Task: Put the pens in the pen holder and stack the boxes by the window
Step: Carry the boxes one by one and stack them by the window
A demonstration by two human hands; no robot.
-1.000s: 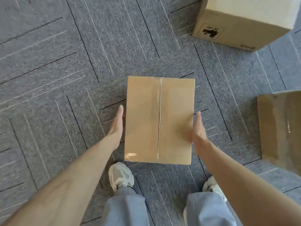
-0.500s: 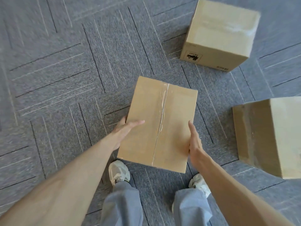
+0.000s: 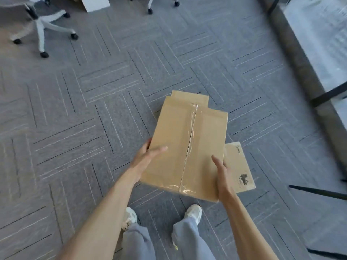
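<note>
Brown cardboard fills the middle of our view: a taped cardboard box held between both hands above the grey carpet floor. Our left hand presses the box's left side, thumb laid across the top face, fingers wrapped under the edge. Our right hand clasps the right side near the closer corner, thumb on top. So each grip is clenched on this box.

A strip of clear tape runs along the top seam. Beneath and to the right, a second box with a black printed mark pokes out; whether the held box rests on it or hangs just above it, we cannot tell. Another cardboard edge shows past the far side, perhaps a third box.

The window runs along the right, near the boxes. White office chair bases stand at the far left. Our two white shoes and grey trousers show below.
</note>
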